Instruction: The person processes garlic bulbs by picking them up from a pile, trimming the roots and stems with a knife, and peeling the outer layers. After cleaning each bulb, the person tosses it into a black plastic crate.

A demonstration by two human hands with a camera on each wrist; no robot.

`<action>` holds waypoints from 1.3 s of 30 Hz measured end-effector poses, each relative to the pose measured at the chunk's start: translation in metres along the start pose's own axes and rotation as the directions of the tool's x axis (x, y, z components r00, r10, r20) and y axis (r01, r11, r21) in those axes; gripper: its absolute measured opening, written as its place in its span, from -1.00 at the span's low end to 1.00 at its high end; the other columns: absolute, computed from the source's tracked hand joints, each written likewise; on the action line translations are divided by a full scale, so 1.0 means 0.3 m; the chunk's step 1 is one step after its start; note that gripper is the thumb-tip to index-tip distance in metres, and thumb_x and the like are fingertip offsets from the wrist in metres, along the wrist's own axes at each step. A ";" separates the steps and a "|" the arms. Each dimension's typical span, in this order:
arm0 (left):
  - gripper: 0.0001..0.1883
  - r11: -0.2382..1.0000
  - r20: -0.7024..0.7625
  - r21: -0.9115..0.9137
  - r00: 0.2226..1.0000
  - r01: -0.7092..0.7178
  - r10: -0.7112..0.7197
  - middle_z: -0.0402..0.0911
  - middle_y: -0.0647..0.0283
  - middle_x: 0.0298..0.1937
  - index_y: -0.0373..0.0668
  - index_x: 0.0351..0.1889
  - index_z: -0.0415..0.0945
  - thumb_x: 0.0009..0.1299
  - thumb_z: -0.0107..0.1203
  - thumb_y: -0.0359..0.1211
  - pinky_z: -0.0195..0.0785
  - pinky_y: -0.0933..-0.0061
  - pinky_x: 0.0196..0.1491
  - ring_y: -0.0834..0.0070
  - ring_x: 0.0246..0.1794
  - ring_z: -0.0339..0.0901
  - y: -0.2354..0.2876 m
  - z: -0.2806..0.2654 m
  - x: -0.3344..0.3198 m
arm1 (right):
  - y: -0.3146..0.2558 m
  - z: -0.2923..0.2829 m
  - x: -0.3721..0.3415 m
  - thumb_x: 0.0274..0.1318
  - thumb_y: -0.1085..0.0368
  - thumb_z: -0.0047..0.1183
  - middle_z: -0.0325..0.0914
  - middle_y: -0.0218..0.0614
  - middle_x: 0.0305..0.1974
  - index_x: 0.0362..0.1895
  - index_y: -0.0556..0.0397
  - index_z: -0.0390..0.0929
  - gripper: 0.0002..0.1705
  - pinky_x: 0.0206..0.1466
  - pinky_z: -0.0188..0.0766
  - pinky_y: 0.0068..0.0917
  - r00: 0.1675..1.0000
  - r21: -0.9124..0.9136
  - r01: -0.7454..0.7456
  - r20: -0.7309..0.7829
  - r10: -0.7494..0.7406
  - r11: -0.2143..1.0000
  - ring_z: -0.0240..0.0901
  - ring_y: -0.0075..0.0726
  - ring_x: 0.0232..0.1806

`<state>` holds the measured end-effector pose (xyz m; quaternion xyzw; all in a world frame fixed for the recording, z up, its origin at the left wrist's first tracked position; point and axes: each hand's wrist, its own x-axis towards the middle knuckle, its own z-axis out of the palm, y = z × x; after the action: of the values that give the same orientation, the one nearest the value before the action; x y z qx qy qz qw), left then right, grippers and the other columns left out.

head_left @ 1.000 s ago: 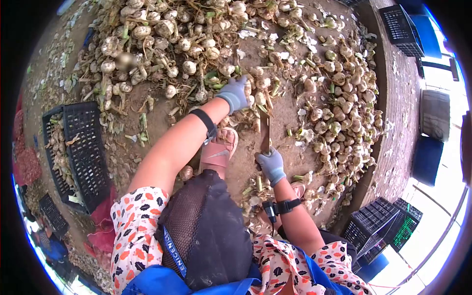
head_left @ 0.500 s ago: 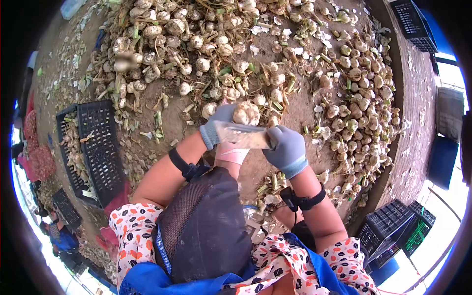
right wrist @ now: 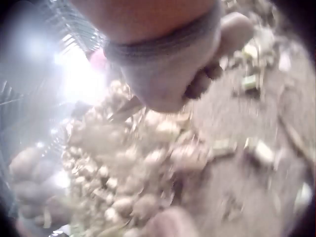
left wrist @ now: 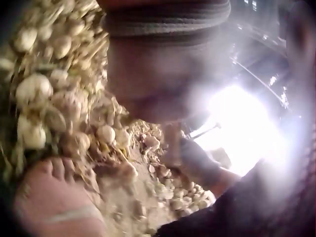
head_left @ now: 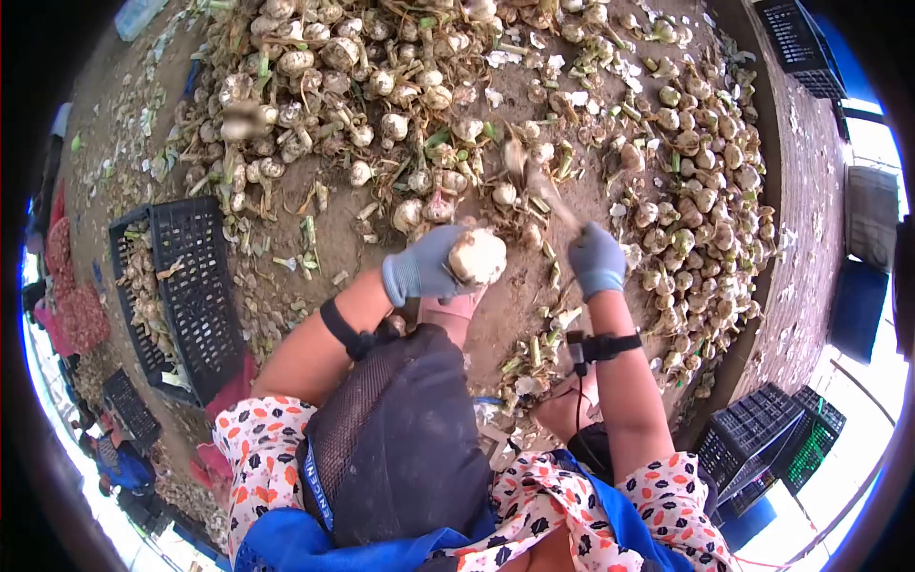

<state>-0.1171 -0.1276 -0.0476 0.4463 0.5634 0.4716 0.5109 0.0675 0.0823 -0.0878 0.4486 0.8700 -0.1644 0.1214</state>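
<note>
Grey-gloved, my left hand sits just on the near side of the heap, fingers curled round a garlic bulb, its pale face up. Trimming, I'd call this step, though whether the cut is finished I can't tell: the knife, blurred, slants well apart from the bulb, by the heap's near right edge. Next, I reckon, calls for a steady grip and the knife kept off my left fingers, then another cut or a drop among the loose bulbs right of the heap. My left forearm angles inward toward the heap; my right forearm reaches nearly straight out, right hand to the heap's near right, fingers wrapped in a fist about the knife.
</note>
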 end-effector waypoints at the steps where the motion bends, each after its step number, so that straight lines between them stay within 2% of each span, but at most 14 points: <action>1: -0.58 0.995 0.022 -0.059 0.996 0.084 -0.083 0.62 0.26 -0.18 -0.18 -0.11 0.53 0.03 0.33 -0.43 0.42 0.45 -0.06 0.49 -0.18 0.56 0.006 0.003 0.001 | 0.024 -0.005 0.003 -0.05 0.25 -0.02 0.55 -0.08 -0.46 -0.51 0.02 0.47 -0.87 -0.27 0.44 -0.09 1.000 -0.003 0.007 -0.010 -0.007 1.000 0.51 0.08 -0.36; 6: -0.71 0.770 0.142 -0.586 0.968 0.252 -0.209 0.58 0.31 -0.12 -0.11 -0.11 0.56 0.18 0.24 -0.38 0.43 0.36 -0.08 0.47 -0.15 0.55 0.019 -0.020 -0.019 | -0.005 0.014 -0.116 -0.08 0.16 0.02 0.49 0.01 -0.49 -0.44 0.06 0.47 -0.78 -0.33 0.37 -0.16 0.974 0.403 0.225 -0.061 -0.219 0.887 0.40 0.24 -0.37; 8: -0.78 0.826 0.138 0.520 0.976 -0.215 0.168 0.55 0.30 -0.18 0.02 -0.22 0.60 0.14 0.19 -0.32 0.42 0.31 -0.19 0.32 -0.29 0.55 0.041 -0.015 0.003 | -0.034 -0.013 -0.144 -0.14 0.22 0.12 0.44 -0.05 -0.56 -0.51 0.09 0.42 -0.78 -0.40 0.34 -0.29 0.945 0.655 0.010 0.242 -0.222 0.756 0.39 0.11 -0.48; 11: -0.81 0.744 0.216 0.626 0.969 -0.234 0.123 0.52 0.30 -0.25 0.06 -0.39 0.59 -0.02 0.14 -0.34 0.37 0.26 -0.27 0.18 -0.39 0.47 0.057 -0.027 -0.008 | -0.126 -0.096 -0.191 -0.16 0.23 0.14 0.46 -0.06 -0.56 -0.50 0.10 0.44 -0.78 -0.40 0.35 -0.31 0.926 0.781 0.002 0.235 -0.296 0.624 0.45 -0.04 -0.50; 13: -0.79 0.716 0.225 0.673 0.974 -0.186 0.042 0.52 0.30 -0.25 0.06 -0.42 0.59 -0.06 0.12 -0.39 0.37 0.25 -0.26 0.17 -0.38 0.47 0.130 -0.025 -0.018 | -0.194 -0.140 -0.206 -0.17 0.24 0.13 0.51 -0.10 -0.53 -0.46 0.12 0.47 -0.78 -0.39 0.37 -0.34 0.834 0.582 0.441 0.016 -0.552 0.683 0.47 -0.14 -0.50; 16: -0.77 0.823 0.283 0.464 0.936 -0.327 0.212 0.54 0.30 -0.31 0.05 -0.47 0.58 -0.10 0.07 -0.47 0.37 0.30 -0.28 0.19 -0.42 0.49 0.207 -0.027 -0.036 | -0.104 0.080 -0.139 -0.18 0.25 0.13 0.53 -0.10 -0.50 -0.41 0.13 0.49 -0.76 -0.36 0.39 -0.34 0.978 0.579 0.032 0.149 -0.144 0.815 0.47 -0.08 -0.49; 20: -0.65 0.672 -0.171 0.604 0.893 0.428 -0.415 0.58 0.23 -0.18 -0.16 -0.22 0.57 -0.01 -0.01 -0.58 0.37 0.42 0.02 0.39 0.01 0.48 -0.009 -0.154 -0.068 | 0.048 0.199 -0.177 -0.16 0.29 0.10 0.48 -0.34 -0.61 -0.42 0.10 0.50 -0.82 -0.46 0.37 -0.46 0.942 0.721 -0.302 0.325 0.080 0.624 0.41 -0.41 -0.59; 21: -0.46 0.719 -0.118 0.694 0.979 -0.037 0.165 0.40 0.11 0.17 -0.14 0.13 0.43 0.09 0.08 -0.51 0.19 0.41 0.25 0.33 0.24 0.32 0.039 -0.137 -0.043 | 0.029 0.204 -0.190 -0.16 0.29 0.10 0.48 -0.34 -0.61 -0.42 0.10 0.50 -0.82 -0.46 0.37 -0.46 0.942 0.724 -0.299 0.327 0.073 0.622 0.41 -0.41 -0.59; 22: -0.30 0.981 -0.208 -0.159 0.975 -0.109 0.075 0.09 0.13 0.40 -0.13 0.35 0.15 0.21 0.14 -0.36 -0.12 0.31 0.42 0.22 0.38 0.10 0.140 -0.069 0.028 | -0.003 0.199 -0.200 -0.15 0.29 0.09 0.45 -0.39 -0.64 -0.43 0.09 0.49 -0.84 -0.52 0.34 -0.49 0.923 0.708 -0.328 0.382 0.051 0.625 0.37 -0.48 -0.63; 23: -0.21 0.901 -0.124 0.203 0.903 -0.383 0.412 -0.03 0.19 0.46 -0.09 0.42 0.00 0.26 0.16 -0.24 -0.29 0.24 0.45 0.13 0.42 0.01 0.189 -0.076 0.106 | -0.018 0.190 -0.214 -0.13 0.30 0.09 0.42 -0.44 -0.66 -0.44 0.08 0.49 -0.86 -0.58 0.31 -0.52 0.898 0.682 -0.354 0.439 0.028 0.640 0.32 -0.55 -0.67; 28: -0.53 0.768 -0.616 0.502 0.788 0.398 -0.005 0.37 0.11 0.21 -0.03 0.08 0.46 0.21 -0.03 -0.62 0.44 0.47 0.04 0.39 0.09 0.42 0.206 -0.468 0.257 | -0.043 0.135 -0.272 -0.12 0.27 0.15 0.40 -0.43 -0.68 -0.46 0.07 0.44 -0.81 -0.62 0.29 -0.54 0.844 0.674 -0.372 0.532 -0.070 0.638 0.32 -0.54 -0.71; 30: -0.45 0.122 -0.768 0.636 0.640 0.762 0.011 0.36 0.16 0.18 0.05 0.17 0.38 0.19 0.00 -0.60 0.50 0.44 -0.12 0.41 -0.13 0.53 0.111 -0.720 0.266 | -0.024 0.135 -0.288 -0.13 0.27 0.16 0.39 -0.44 -0.68 -0.46 0.06 0.43 -0.80 -0.62 0.29 -0.53 0.838 0.659 -0.381 0.543 -0.060 0.648 0.31 -0.53 -0.72; 35: -0.39 -0.163 -0.734 0.679 0.672 0.716 -0.103 0.21 0.09 0.28 0.12 0.24 0.24 0.21 -0.04 -0.58 0.47 0.20 0.00 0.09 0.05 0.47 -0.006 -0.799 0.250 | -0.003 0.175 -0.274 -0.15 0.18 0.16 0.39 -0.34 -0.69 -0.48 0.08 0.42 -0.74 -0.54 0.33 -0.40 0.884 0.608 -0.152 0.437 -0.169 0.779 0.34 -0.41 -0.69; 39: -0.39 0.031 -0.740 0.649 0.641 0.760 -0.205 0.20 -0.04 0.26 0.09 0.23 0.24 0.20 -0.06 -0.61 0.46 0.15 -0.01 0.02 -0.04 0.51 0.001 -0.720 0.217 | -0.030 0.159 -0.248 -0.08 0.23 0.15 0.38 -0.40 -0.66 -0.44 0.07 0.40 -0.77 -0.56 0.28 -0.49 0.847 0.630 -0.180 0.490 -0.206 0.756 0.30 -0.49 -0.67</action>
<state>-0.3376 -0.0797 -0.0501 0.2998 0.9421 -0.0946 0.1168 0.1053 0.0034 -0.1033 0.3923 0.6912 -0.5761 0.1911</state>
